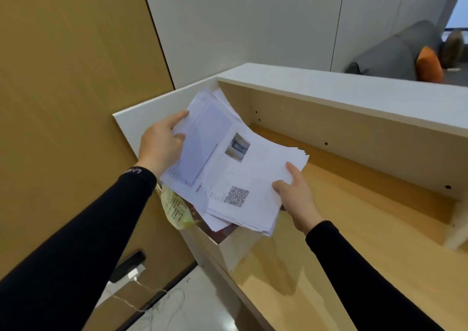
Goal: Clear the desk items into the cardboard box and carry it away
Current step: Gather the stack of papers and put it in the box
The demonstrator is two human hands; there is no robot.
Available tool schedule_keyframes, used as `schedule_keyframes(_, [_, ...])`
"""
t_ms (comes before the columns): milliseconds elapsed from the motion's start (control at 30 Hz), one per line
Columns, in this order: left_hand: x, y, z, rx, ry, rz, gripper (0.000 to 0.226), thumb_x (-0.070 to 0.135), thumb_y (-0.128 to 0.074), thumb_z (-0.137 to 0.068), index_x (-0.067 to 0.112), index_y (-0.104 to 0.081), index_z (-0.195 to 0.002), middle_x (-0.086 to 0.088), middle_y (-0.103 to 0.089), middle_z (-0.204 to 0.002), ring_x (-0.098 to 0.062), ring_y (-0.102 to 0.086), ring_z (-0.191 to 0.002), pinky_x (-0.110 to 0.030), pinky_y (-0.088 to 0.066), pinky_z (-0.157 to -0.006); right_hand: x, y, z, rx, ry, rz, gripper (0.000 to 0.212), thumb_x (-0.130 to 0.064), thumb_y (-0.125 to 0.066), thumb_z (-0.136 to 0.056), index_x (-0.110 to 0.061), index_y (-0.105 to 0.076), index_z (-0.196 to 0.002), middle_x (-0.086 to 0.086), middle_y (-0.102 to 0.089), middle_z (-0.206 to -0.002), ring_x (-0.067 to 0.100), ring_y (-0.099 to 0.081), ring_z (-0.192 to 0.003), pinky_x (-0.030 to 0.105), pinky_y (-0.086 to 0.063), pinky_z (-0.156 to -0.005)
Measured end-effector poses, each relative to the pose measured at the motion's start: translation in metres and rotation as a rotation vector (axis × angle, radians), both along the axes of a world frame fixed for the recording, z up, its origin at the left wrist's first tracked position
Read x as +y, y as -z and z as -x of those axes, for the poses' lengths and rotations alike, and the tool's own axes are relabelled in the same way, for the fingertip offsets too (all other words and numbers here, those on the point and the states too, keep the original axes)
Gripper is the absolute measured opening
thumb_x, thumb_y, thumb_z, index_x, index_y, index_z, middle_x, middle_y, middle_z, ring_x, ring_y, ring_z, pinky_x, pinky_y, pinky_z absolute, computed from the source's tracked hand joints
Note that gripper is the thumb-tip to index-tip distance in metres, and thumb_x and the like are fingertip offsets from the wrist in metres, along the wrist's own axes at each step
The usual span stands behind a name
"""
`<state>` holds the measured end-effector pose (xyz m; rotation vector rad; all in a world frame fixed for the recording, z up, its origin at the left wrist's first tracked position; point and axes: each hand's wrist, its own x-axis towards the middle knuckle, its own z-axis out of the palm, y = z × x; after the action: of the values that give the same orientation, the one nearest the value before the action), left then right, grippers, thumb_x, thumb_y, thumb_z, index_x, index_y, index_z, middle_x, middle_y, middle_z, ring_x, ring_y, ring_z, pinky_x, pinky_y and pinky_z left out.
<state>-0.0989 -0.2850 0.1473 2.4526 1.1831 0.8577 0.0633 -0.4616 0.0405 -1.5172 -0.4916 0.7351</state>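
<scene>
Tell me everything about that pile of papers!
The pile of papers is a thick, loose stack of white printed sheets, edges fanned unevenly. The top sheets show a grey table, a small photo and a square code. Both hands hold it tilted above a box: left hand at its left edge, right hand at its right corner.

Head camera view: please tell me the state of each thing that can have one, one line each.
Loose stack of white printed papers: held in the air, fanned, sagging.
Left hand: gripping the stack's left edge.
Right hand: gripping the stack's right edge.
Pale cardboard box: open, under the stack, partly filled.
Black phone: cable plugged in.
</scene>
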Motion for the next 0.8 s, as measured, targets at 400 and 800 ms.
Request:
schedule_keyframes(400, [0.082,0.079,-0.042,0.816,0.169,-0.001,0.036,0.04,-0.051,-0.091,0.031,-0.059,-0.125,-0.007,-0.042,-0.147,-0.026,-0.041,-0.128,-0.034,-0.033,-0.104,0.05,0.016,-0.015,-0.061,-0.378,0.441,0.054,-0.023,-0.054,-0.087,-0.028,-0.044,-0.14,0.0,-0.056,-0.051,0.011,-0.044,-0.038,0.019,-0.034,-0.039])
schedule_keyframes(800, [0.195,0.081,-0.052,0.593,0.062,0.235,0.057,0.045,-0.052,-0.091,0.006,-0.05,-0.132,-0.015,-0.055,-0.136,-0.035,-0.052,-0.121,-0.039,-0.041,-0.098,0.047,0.021,-0.006,-0.091,0.086,0.607,0.061,-0.057,-0.048,-0.085,-0.018,-0.041,-0.131,0.001,-0.06,-0.08,0.019,-0.061,-0.064,0.029,-0.051,-0.049])
